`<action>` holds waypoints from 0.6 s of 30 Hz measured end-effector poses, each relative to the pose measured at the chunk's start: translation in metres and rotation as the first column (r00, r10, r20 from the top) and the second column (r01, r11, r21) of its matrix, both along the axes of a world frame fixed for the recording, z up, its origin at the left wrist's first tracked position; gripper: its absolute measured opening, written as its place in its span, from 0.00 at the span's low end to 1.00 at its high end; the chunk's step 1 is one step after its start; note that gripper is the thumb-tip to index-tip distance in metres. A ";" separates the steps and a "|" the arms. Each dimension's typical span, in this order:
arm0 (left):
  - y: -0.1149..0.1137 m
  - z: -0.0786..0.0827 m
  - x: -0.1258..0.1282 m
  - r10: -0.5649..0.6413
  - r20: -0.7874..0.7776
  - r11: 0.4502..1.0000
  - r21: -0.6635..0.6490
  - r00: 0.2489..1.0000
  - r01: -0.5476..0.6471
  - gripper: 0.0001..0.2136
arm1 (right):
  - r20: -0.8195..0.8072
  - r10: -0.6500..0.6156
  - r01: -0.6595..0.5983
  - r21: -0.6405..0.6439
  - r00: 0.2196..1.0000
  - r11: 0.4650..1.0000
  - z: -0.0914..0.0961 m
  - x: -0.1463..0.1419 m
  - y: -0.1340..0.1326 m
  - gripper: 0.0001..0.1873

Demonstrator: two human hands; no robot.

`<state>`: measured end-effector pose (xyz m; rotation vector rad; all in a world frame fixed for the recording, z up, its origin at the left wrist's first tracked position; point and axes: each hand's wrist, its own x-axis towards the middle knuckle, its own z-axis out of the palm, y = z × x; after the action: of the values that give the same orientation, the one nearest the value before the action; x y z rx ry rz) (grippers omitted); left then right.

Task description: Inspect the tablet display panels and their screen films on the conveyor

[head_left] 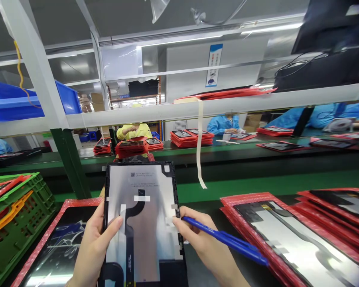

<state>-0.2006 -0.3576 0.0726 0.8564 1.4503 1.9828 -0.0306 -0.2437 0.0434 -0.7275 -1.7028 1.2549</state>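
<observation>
Upright in front of me is a tablet display panel (152, 235), its silvery back facing me, with a black frame, a dark ribbon cable (130, 247) and small pale tape strips. My left hand (94, 239) grips its left edge, the thumb lying over the back beside the cable. At the right edge, my right hand (202, 237) pinches the panel between thumb and fingers. A slim blue pen (227, 239) is also held in that hand, pointing down to the right. The fingers behind the panel are hidden.
Red bubble-wrap sleeves with display panels (281, 227) lie at right; another panel (66, 239) lies at left. A green crate (20, 223) stands far left. Masking tape (200, 147) hangs from the white rail (131, 118). Across the bench are sleeve stacks (191, 137) and co-workers (223, 124).
</observation>
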 end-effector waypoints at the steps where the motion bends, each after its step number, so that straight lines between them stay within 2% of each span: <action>1: 0.000 0.000 0.001 -0.002 -0.022 1.000 0.005 1.000 0.003 0.30 | 0.028 0.016 -0.017 0.031 0.999 0.999 0.002 -0.001 0.000 0.20; 6: 0.001 0.000 0.002 -0.044 -0.050 0.998 0.032 0.998 0.045 0.25 | 0.082 -0.009 0.004 0.067 0.997 0.998 0.006 -0.004 0.001 0.24; 10: 0.002 -0.001 0.001 -0.054 -0.054 0.998 -0.016 0.997 0.053 0.26 | 0.077 0.006 -0.010 0.055 0.997 0.998 0.002 0.000 0.005 0.25; 13: 0.000 -0.002 0.000 -0.048 -0.022 0.999 -0.013 0.999 0.048 0.28 | -0.027 0.153 -0.153 -0.018 0.988 0.988 0.001 0.004 0.010 0.24; 16: 0.000 -0.003 -0.003 -0.101 0.040 0.995 0.014 0.994 0.100 0.28 | -0.123 0.295 -0.312 -0.143 0.947 0.939 0.001 0.007 0.013 0.23; 18: 0.001 -0.003 -0.006 -0.136 0.070 0.991 0.023 0.988 0.135 0.27 | -0.172 0.328 -0.361 -0.228 0.929 0.904 0.003 0.007 0.014 0.22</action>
<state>-0.2065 -0.3562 0.0698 0.8596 1.3006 1.9085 -0.0236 -0.2297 0.0461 -0.4861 -1.6239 1.7564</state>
